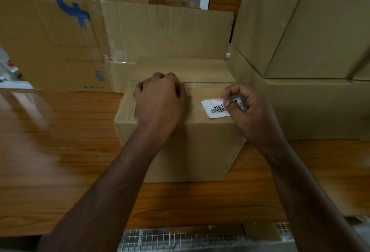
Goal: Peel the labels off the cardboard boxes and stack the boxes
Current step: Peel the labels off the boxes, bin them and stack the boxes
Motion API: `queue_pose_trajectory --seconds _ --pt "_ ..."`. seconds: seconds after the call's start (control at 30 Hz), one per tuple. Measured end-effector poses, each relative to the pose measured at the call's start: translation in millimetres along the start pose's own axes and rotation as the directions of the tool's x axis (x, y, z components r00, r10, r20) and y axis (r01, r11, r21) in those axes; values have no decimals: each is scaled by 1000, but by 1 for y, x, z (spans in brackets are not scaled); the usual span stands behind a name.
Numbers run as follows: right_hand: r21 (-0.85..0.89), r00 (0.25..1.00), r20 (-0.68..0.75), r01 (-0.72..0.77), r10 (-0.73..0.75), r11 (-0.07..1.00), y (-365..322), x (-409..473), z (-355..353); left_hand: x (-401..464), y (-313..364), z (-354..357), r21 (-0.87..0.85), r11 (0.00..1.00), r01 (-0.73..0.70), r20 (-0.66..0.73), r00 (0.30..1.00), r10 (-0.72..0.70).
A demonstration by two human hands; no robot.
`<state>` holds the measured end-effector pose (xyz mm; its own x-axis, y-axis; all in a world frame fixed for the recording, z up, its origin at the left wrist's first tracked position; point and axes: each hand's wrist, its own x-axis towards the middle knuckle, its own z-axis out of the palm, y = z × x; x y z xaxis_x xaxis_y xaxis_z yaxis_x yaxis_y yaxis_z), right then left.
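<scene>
Your right hand [248,109] pinches the label [217,107] on the box [190,141]; left hand [160,99] curled, knuckles pressing the box top.

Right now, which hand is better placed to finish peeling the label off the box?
The right hand. It already pinches the white label, whose right end is lifted off the box. The left hand rests curled on the box top, away from the label, steadying it.
</scene>
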<state>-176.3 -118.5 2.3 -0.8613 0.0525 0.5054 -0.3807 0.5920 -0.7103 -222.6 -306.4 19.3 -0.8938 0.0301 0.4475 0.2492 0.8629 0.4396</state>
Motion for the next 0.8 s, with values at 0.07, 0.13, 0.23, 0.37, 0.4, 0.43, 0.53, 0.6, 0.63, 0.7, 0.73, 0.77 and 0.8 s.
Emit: queue_pose_trajectory --seconds 0.07,0.13,0.23,0.37,0.4,0.43,0.53,0.6,0.63,0.7,0.73,0.77,0.8 --pt "23 1000 -15 24 -24 999 1 -1 1 0 0 0 -10 1000 5 -1 1000 -5" --pt "54 999 -33 35 -33 998 2 -2 2 0 -1 -1 -34 999 15 -7 1000 -15" --pt "86 997 -57 52 -47 995 4 -3 5 1 -3 -1 -94 995 24 -32 999 -27" --pt "113 994 -84 85 -75 990 6 -5 6 1 -5 0 -130 991 12 -69 997 -21" --pt "110 992 -90 95 -85 989 7 -5 7 1 -5 0 -132 991 11 -74 997 -21" --pt "107 990 -101 107 -96 989 8 -5 7 1 -5 1 -134 991 12 -79 997 -23" --pt "103 982 -141 141 -126 985 10 -6 9 0 -6 1 -143 990 17 -105 994 -32" --pt "99 978 -158 150 -133 984 11 -7 10 0 -5 1 -141 990 21 -110 993 -37" --pt "103 978 -164 148 -130 984 12 -7 10 0 -5 1 -139 990 23 -110 993 -39" --pt "112 976 -172 152 -131 982 11 -7 11 0 -5 1 -137 990 23 -112 993 -39" --pt "118 976 -173 155 -134 981 11 -7 11 -1 -5 1 -135 991 21 -113 993 -36" --pt "125 976 -172 158 -135 979 11 -7 11 -1 -5 1 -133 991 18 -113 993 -34" --pt "136 976 -169 160 -136 978 10 -7 10 -1 -5 1 -132 991 17 -114 993 -33"
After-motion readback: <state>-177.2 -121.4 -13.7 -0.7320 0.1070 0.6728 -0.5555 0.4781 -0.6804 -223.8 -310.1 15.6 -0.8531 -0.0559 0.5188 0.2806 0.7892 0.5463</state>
